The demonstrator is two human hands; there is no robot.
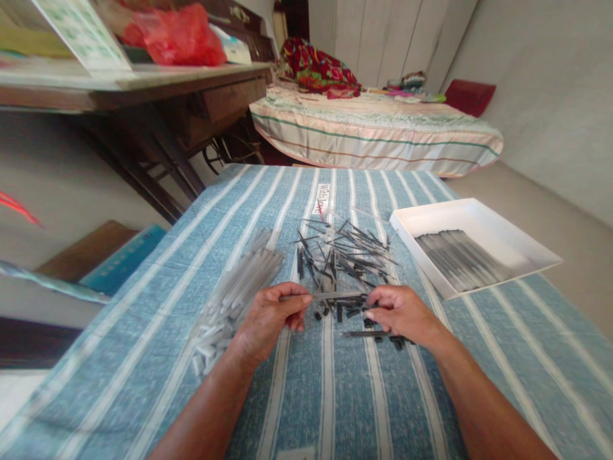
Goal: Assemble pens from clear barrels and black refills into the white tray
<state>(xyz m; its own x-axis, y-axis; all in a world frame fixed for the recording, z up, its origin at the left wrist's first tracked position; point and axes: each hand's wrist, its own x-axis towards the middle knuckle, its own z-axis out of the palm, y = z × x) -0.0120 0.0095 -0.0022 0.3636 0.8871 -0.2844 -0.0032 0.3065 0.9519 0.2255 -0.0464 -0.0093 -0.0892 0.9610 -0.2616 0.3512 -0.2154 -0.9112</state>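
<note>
The table (pixel 158 358) is running wide under a striped cloth, its far edge lying near the bed (pixel 378 128) and its right edge passing beneath the white tray (pixel 517 255). The tray is sitting near the far right corner, one corner of it reaching out past the edge. Striped cloth is showing broadly along the left edge and between the forearms toward the near edge.

The slim tube (pixel 339 294) is lying nearly level between the two hands, around the middle of the table, above the near part of the dark pieces (pixel 352 255). It is looking straight, greyish and translucent.

The left hand (pixel 275 313) is closing thumb and forefinger on the tube's left end, the other fingers curling under. The right hand (pixel 402 313) is meeting the right end with bent fingers, thumb tip slightly apart from the forefinger; whether it is pinching the tube is too blurred to tell.

Thin, pointed dark pieces are scattering loosely beyond the hands, with short black caps (pixel 352 312) lying nearer. Left of these, smooth pale tubes (pixel 253 271) are lying in a bundle, small whitish caps (pixel 208 342) heaping at its near end. Dark-tinted rods (pixel 460 255) are resting side by side inside the smooth, low-walled tray.
</note>
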